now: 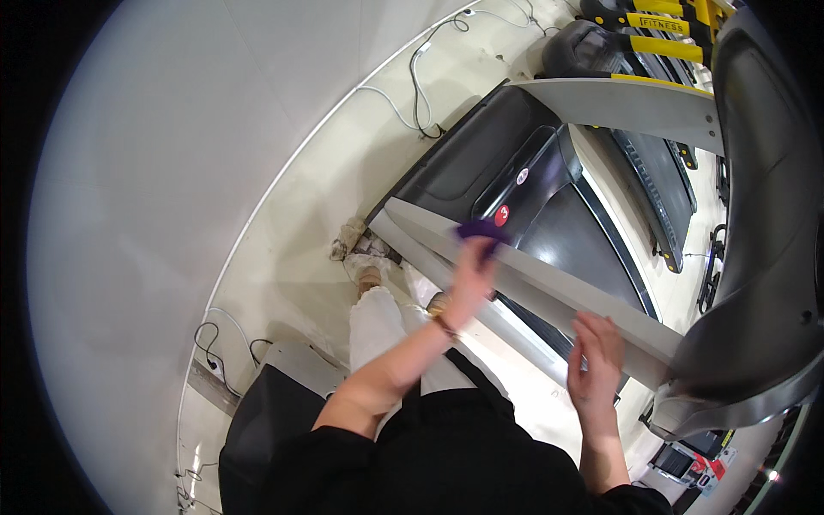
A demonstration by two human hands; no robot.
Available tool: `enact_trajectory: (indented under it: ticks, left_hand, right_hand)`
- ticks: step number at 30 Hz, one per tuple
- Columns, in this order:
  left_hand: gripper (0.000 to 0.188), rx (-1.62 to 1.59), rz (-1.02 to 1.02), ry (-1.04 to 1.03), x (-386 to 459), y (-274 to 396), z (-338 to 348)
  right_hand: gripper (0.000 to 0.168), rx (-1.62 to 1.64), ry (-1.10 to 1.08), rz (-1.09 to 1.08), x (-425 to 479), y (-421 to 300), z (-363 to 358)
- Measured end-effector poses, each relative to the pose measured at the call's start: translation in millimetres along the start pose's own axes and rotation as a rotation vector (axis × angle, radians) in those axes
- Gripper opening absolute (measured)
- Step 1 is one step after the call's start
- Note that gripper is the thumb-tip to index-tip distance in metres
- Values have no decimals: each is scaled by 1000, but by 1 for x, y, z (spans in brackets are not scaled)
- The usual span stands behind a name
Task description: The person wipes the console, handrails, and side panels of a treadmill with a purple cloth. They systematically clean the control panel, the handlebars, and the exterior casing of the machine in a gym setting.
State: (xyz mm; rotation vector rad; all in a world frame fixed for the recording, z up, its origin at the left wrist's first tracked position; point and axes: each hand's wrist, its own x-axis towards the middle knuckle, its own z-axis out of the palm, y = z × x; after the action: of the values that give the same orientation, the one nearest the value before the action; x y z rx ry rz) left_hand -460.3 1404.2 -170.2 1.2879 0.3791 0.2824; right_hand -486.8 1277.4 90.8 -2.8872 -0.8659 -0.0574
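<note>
My left hand (473,283) grips a dark purple cloth (484,232), blurred by motion, against the grey upright frame bar (553,277) of a treadmill. My right hand (597,357) is beside the same bar, lower right, with fingers extended and nothing held; whether it touches the bar is unclear. Beyond the bar lies the treadmill's black motor cover (508,148), which bears a red round sticker (502,215). A large dark console housing (753,225) rises at the right, where the bar meets it.
Power cords (418,84) lie along the wall (161,161). A crumpled rag or plastic bundle (349,238) sits by the treadmill's corner near my foot. Another black and grey machine (277,412) stands at lower left. More treadmills with yellow-marked handrails (666,48) line up at upper right.
</note>
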Motion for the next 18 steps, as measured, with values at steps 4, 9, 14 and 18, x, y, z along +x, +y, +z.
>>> enact_trajectory:
  ticks: [4, 9, 14, 18]
  left_hand:
    - [57, 203, 517, -427, -32, 80, 67]
    - [46, 308, 494, -181, 6, -12, 48]
    - [41, 470, -25, 101, 63, -175, -61]
    - [39, 389, 16, 208, 71, -189, -52]
  right_hand:
    - [37, -133, 42, -25, -3, 18, -6]
    - [37, -276, 38, -60, -14, 37, -3]
    - [36, -488, 67, -157, -13, 46, 12]
    - [31, -499, 95, -209, -13, 51, 16]
